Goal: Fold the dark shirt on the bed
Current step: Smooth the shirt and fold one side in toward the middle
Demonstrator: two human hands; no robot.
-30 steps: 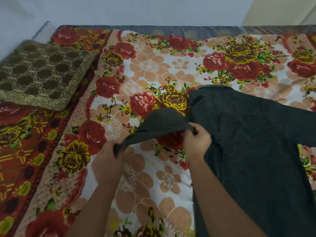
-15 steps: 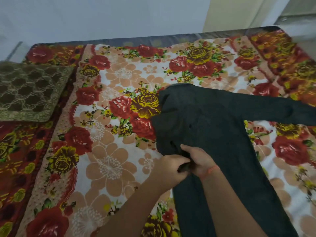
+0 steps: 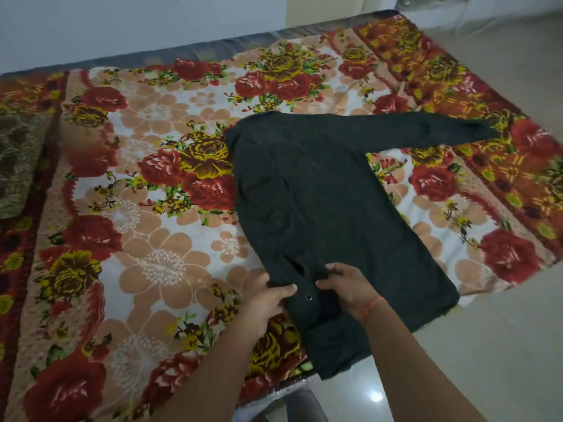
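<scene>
Head view: 2 hands on a dark shirt

The floral-sheeted bed (image 3: 146, 269) fills the frame. The dark shirt (image 3: 320, 193) lies flat on its right half, 1 sleeve stretched far right, hem over the near edge. A patterned pillow (image 3: 15, 166) sits far left. The left hand (image 3: 265, 303) pinches the shirt's left edge; the right hand (image 3: 350, 290) grips a fold just beside it. A small round snap (image 3: 308, 297) shows between them.

I find nothing readable from here: no words, labels, brands or numbers. The shirt (image 3: 320, 193) is plain dark cloth, its small round stud (image 3: 308, 296) is too tiny to show any marking, and the bedsheet (image 3: 152, 239) carries only flowers.
</scene>
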